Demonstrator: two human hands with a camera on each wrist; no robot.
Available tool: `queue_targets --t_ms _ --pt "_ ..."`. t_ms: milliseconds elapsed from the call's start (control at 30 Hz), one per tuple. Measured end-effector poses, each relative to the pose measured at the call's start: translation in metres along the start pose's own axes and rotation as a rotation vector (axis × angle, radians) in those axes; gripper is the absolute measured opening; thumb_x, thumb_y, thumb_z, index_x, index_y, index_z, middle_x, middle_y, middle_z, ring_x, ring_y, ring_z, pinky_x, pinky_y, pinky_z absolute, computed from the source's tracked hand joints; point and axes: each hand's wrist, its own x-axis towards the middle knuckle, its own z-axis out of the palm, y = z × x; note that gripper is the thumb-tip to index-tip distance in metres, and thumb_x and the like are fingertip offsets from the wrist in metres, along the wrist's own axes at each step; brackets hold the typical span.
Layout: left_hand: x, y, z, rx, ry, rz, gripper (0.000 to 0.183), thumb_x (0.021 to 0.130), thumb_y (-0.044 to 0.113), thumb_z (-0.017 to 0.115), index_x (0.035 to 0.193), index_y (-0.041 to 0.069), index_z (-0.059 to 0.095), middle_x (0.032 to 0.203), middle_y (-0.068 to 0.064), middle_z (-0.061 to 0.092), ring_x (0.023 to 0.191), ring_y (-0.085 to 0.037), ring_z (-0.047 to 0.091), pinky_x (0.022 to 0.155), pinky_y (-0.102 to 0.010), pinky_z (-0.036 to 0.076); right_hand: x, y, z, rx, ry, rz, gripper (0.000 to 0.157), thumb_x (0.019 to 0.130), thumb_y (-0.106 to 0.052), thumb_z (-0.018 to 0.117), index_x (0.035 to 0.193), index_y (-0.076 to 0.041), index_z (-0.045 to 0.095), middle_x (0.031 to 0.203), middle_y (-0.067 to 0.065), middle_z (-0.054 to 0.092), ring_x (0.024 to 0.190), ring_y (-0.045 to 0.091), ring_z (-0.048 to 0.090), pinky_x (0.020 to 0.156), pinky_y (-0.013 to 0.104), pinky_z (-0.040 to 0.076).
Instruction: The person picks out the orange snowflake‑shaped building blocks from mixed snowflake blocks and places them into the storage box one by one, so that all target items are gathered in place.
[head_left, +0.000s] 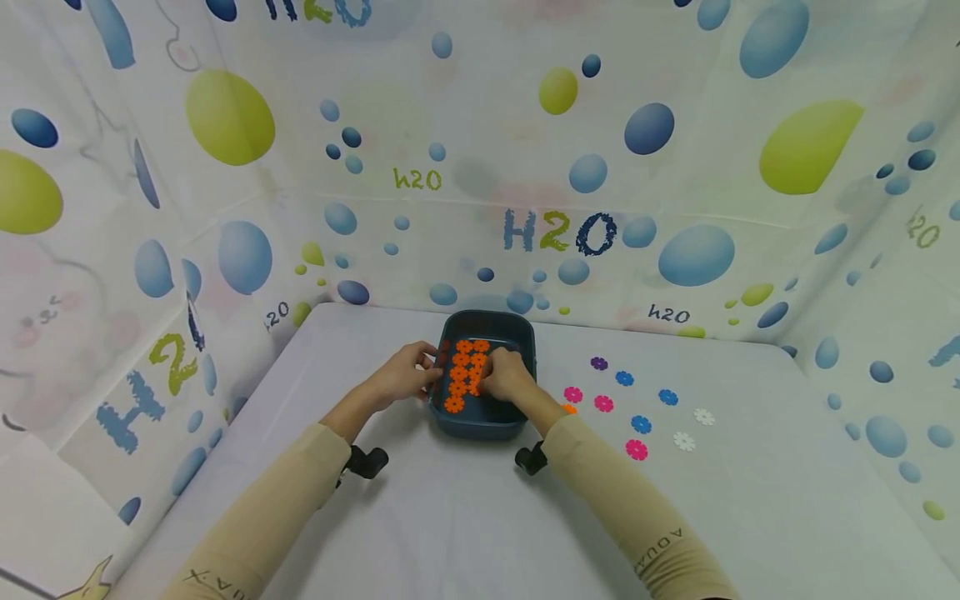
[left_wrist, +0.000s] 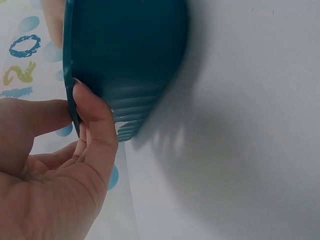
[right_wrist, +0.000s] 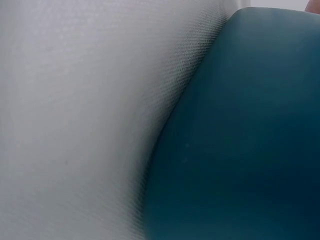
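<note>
A dark teal plastic basin [head_left: 480,429] stands on the white-covered table. My left hand [head_left: 408,371] pinches its left rim between thumb and fingers, seen close up in the left wrist view. Inside, orange flower-shaped pieces [head_left: 457,389] lie in two columns on the basin's left side. My right hand [head_left: 510,377] reaches over the near right side into the basin, its bent fingers down at the right column of orange flowers. Its fingertips are partly hidden, so whether they pinch a piece is unclear. The right wrist view shows mostly the basin's outer wall [right_wrist: 240,125].
Right of the basin lie loose flower pieces: a purple one [head_left: 598,363], blue ones [head_left: 641,424], pink ones [head_left: 603,403] and white ones [head_left: 684,441]. An orange flower [head_left: 569,409] shows partly behind the right forearm. A patterned curtain [head_left: 465,233] hangs behind the table.
</note>
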Motion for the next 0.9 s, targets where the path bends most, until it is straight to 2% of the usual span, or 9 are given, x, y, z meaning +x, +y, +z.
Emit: queue_targets --t_ms 233,533,733,900 --pt "0.001 0.002 0.0 0.002 0.0 0.002 0.042 0.106 0.007 0.054 0.143 -0.009 0.041 0.101 -0.015 0.054 0.079 -0.021 0.061 0.069 -0.034 0.061 0.003 0.001 0.001 -0.024 0.003 0.026 0.015 0.085 -0.011 0.083 0.079 -0.007 0.069 0.082 0.006 0.065 0.073 0.019 0.06 0.064 0.028 0.053" --pt "0.003 0.001 0.0 0.004 0.001 -0.005 0.042 0.106 0.008 0.054 0.143 -0.009 0.041 0.1 -0.015 0.054 0.077 -0.021 0.061 0.07 -0.036 0.061 0.003 0.001 -0.002 -0.043 -0.014 0.015 0.014 0.085 -0.011 0.082 0.079 -0.006 0.071 0.08 0.005 0.066 0.072 0.018 0.06 0.063 0.027 0.053" --pt "0.005 -0.004 0.002 -0.005 -0.005 -0.009 0.041 0.106 0.007 0.055 0.141 -0.009 0.042 0.1 -0.014 0.053 0.077 -0.021 0.06 0.069 -0.037 0.06 -0.005 -0.006 -0.016 -0.045 -0.012 -0.061 0.013 0.09 -0.011 0.079 0.081 -0.003 0.073 0.078 0.006 0.067 0.069 0.018 0.06 0.061 0.028 0.053" --pt "0.003 -0.003 0.0 -0.001 0.0 -0.002 0.043 0.106 0.007 0.054 0.143 -0.009 0.041 0.1 -0.015 0.053 0.076 -0.022 0.061 0.068 -0.035 0.06 -0.016 -0.009 -0.036 -0.008 -0.027 -0.134 0.011 0.094 -0.015 0.074 0.091 -0.004 0.074 0.086 0.006 0.071 0.073 0.018 0.062 0.065 0.03 0.053"
